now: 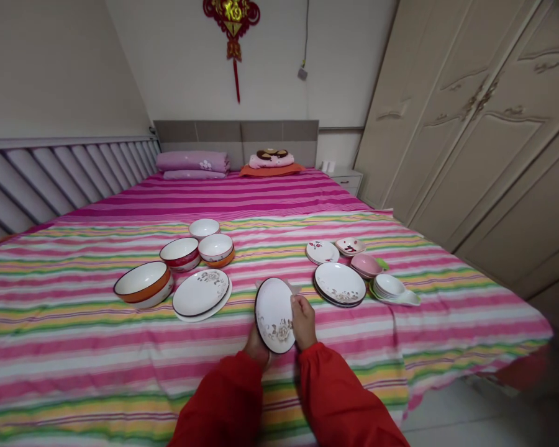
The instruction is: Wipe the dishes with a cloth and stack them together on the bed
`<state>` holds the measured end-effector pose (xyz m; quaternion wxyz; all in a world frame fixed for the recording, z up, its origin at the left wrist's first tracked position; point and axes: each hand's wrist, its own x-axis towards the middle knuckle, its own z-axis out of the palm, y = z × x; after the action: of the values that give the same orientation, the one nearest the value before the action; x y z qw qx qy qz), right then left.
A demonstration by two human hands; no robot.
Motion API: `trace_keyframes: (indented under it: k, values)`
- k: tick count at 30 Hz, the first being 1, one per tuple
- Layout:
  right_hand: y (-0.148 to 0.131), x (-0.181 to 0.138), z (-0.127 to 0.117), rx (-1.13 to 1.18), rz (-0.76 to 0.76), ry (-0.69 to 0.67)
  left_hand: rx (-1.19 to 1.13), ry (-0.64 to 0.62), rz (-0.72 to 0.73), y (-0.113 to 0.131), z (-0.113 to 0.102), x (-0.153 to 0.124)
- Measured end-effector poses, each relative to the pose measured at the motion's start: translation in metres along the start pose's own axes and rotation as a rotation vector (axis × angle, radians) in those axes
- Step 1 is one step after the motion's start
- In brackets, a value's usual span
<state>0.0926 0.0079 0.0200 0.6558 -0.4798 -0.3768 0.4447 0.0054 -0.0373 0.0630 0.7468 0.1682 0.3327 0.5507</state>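
A white plate with a dark rim and a brown flower print is held up, tilted, in front of me. My right hand grips its right edge, thumb on the face. From beneath and behind the lower left edge, my left hand supports it; most of those fingers are hidden by the plate. To the right lies a stack of similar flowered plates. On the left, a larger flowered plate rests on another white one.
Left are an orange-banded bowl, a red-banded bowl and stacked bowls. Right are small plates, a patterned dish, pink bowls and small white bowls. A striped cloth covers the bed; a wardrobe stands right.
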Motion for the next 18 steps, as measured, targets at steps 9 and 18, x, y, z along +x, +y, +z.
trace_keyframes:
  k: [9, 18]
  values:
    - [-0.005, -0.004, 0.006, -0.038, -0.046, -0.042, -0.122, -0.091, -0.110, 0.046, -0.024, -0.034]
    - [-0.003, -0.002, 0.003, -0.054, -0.040, 0.006, -0.025, -0.072, 0.016, 0.024, -0.003, -0.009]
